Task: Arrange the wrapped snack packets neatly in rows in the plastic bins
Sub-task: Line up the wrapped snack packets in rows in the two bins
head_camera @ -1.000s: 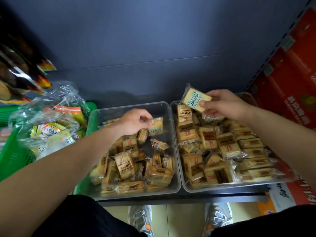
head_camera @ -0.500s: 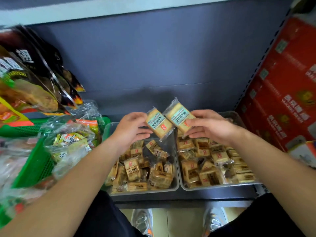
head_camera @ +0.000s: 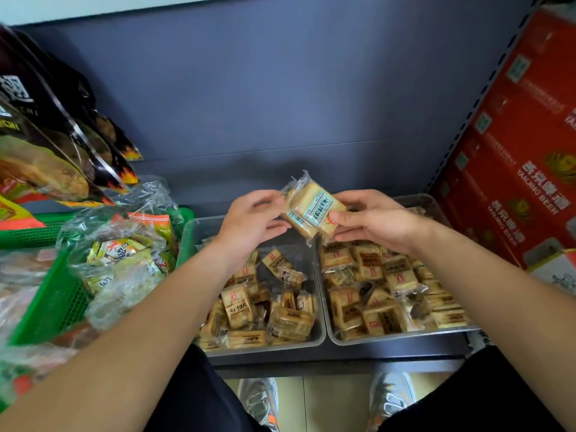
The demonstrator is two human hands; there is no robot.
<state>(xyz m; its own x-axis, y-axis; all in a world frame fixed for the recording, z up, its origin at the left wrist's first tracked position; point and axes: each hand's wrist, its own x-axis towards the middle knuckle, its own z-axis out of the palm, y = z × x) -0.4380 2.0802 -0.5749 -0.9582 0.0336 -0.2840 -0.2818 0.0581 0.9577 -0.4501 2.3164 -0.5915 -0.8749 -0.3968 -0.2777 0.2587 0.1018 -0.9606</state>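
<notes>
Both packets (head_camera: 311,210) now pressed together, left hand (head_camera: 249,220) and right hand (head_camera: 377,220) each pinching a side, forearms converging

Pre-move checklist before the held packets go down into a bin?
1. Left hand and right hand both grip the teal-label packets: ok.
2. Bare floor showing at the back of the left bin: ok.
3. Left bin contents in rows: not ok, jumbled.
4. Right bin contents in rows: not ok, only its right side is lined up.
5. Held labels match the bin stock: cannot tell.
</notes>
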